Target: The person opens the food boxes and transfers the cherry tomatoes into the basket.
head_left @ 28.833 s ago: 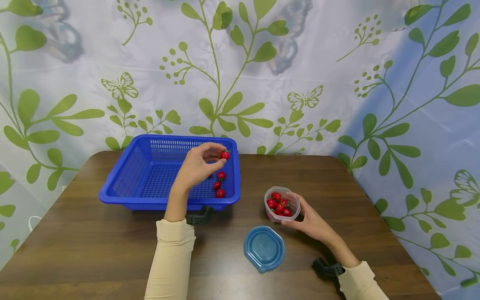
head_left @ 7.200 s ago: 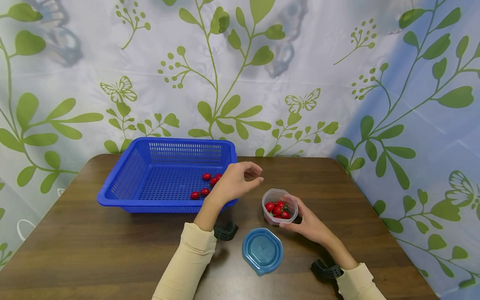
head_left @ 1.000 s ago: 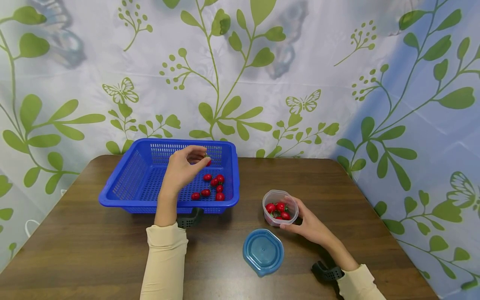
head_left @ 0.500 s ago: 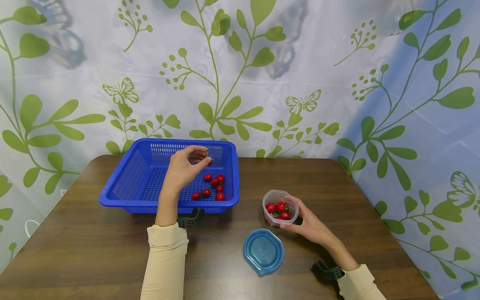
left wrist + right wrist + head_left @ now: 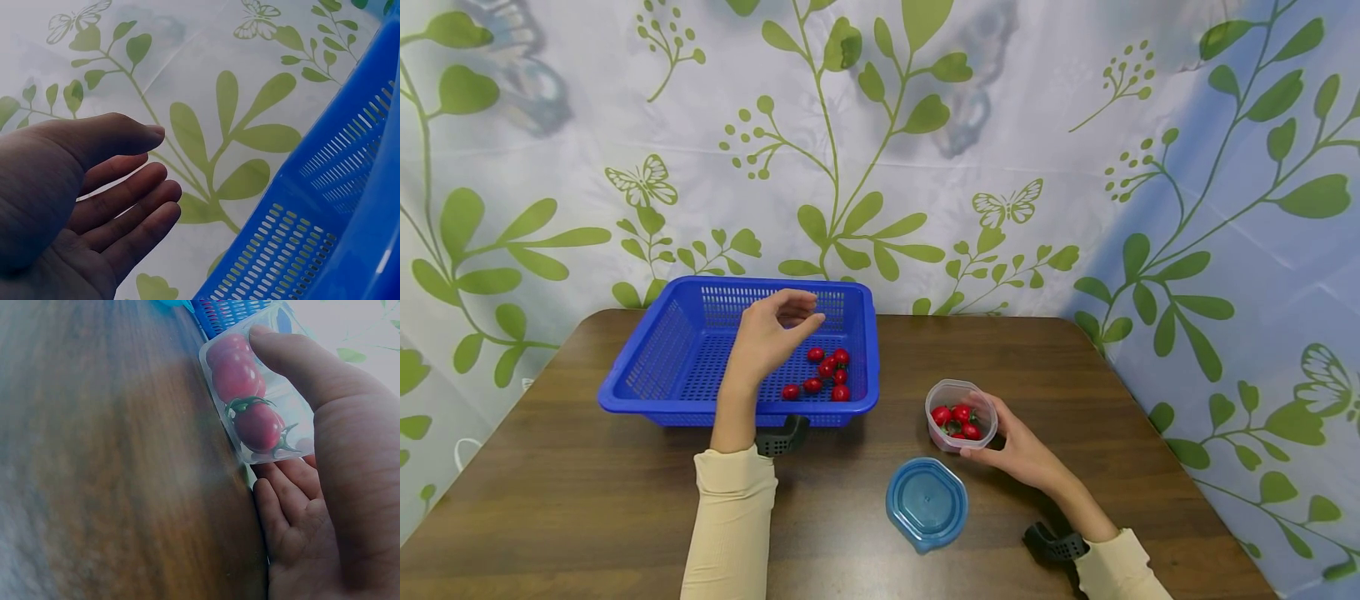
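Observation:
My left hand (image 5: 766, 333) hovers over the right part of a blue plastic basket (image 5: 643, 367), thumb and fingers apart with nothing between them. The left wrist view shows that same bare, relaxed hand (image 5: 119, 194) beside the basket's slotted wall. Several red cherry tomatoes (image 5: 826, 367) lie on the basket's floor at its right side. On the table, my right hand (image 5: 1026, 446) holds a small clear plastic container (image 5: 938, 435) from the right, thumb on the near side and fingers behind. Inside it are several cherry tomatoes (image 5: 258, 427), some with green stems.
A blue plastic lid (image 5: 927, 502) lies on the brown wooden table (image 5: 850, 550), in front of the container. A leaf-patterned curtain (image 5: 880, 150) hangs behind the table and along its right side. Dark straps (image 5: 1056, 543) sit on both wrists.
Half a second ago my left hand pinched a cherry tomato; it has let go over the basket. Over the longer span, tomatoes in the container became fewer and those in the basket more.

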{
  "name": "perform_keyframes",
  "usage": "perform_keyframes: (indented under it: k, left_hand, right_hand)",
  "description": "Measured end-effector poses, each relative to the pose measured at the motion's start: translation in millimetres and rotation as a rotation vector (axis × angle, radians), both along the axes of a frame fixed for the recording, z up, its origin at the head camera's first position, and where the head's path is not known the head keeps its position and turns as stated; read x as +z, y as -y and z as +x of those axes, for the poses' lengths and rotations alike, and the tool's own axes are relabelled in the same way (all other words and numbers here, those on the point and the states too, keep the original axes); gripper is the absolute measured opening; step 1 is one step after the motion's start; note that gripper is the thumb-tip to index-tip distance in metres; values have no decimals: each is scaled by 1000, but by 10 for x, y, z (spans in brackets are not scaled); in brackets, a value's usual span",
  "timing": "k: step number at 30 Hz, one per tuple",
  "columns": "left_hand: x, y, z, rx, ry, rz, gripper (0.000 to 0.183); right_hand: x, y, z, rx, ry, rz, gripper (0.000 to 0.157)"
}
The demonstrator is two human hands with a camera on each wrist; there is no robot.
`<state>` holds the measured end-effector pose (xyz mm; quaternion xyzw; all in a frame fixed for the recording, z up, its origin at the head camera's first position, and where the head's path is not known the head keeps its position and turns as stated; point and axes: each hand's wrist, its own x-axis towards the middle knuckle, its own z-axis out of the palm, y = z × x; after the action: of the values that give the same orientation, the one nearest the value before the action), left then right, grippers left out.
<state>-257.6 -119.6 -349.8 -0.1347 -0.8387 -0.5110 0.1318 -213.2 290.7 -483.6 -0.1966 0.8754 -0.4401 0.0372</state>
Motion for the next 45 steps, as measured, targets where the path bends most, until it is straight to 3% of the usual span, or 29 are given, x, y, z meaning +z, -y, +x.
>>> perform_keyframes:
  k: [12, 31, 45]
  left_hand:
    - [19, -67, 3, -11, 5, -9, 34]
    - [42, -385, 15, -65, -19, -26, 36]
    - [8, -744, 29, -168, -25, -29, 33]
  right_hand:
    - [12, 7, -2, -2, 3, 4, 86]
    - [24, 17, 6, -3, -2, 4, 86]
    - [20, 12, 12, -9, 13, 3, 88]
